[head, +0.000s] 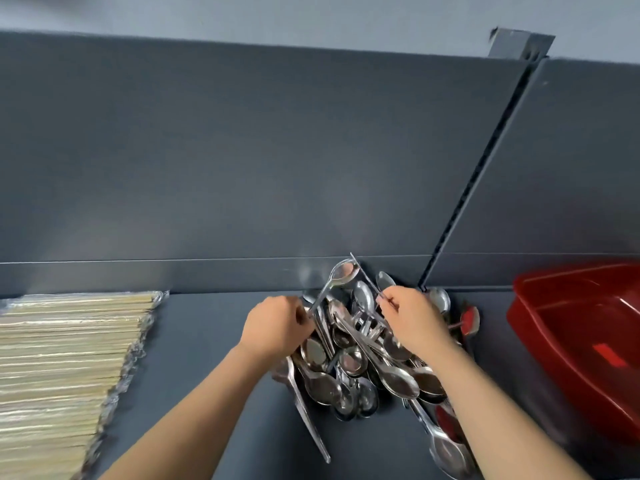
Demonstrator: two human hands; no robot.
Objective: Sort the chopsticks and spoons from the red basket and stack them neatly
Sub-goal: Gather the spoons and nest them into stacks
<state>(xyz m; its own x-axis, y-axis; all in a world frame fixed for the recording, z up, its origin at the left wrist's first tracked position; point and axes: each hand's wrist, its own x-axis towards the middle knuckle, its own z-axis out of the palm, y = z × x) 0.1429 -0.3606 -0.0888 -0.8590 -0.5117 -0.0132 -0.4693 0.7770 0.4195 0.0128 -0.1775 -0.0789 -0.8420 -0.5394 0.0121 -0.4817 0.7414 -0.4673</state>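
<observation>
forearms [194,410] reach in from below to a heap of spoons [353,368] on the dark counter [214,341].
wrapped chopsticks [69,368] lie stacked far left; the left hand [277,327] grips one spoon [341,273] by its handle, bowl raised; the right hand [415,320] pinches a thin metal handle [363,271] over the heap; the red basket [581,334] sits far right, apart.

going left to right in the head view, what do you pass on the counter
wrapped chopsticks stack → left hand → right hand → red basket; the spoon pile spreads under both hands, so it is left out
</observation>
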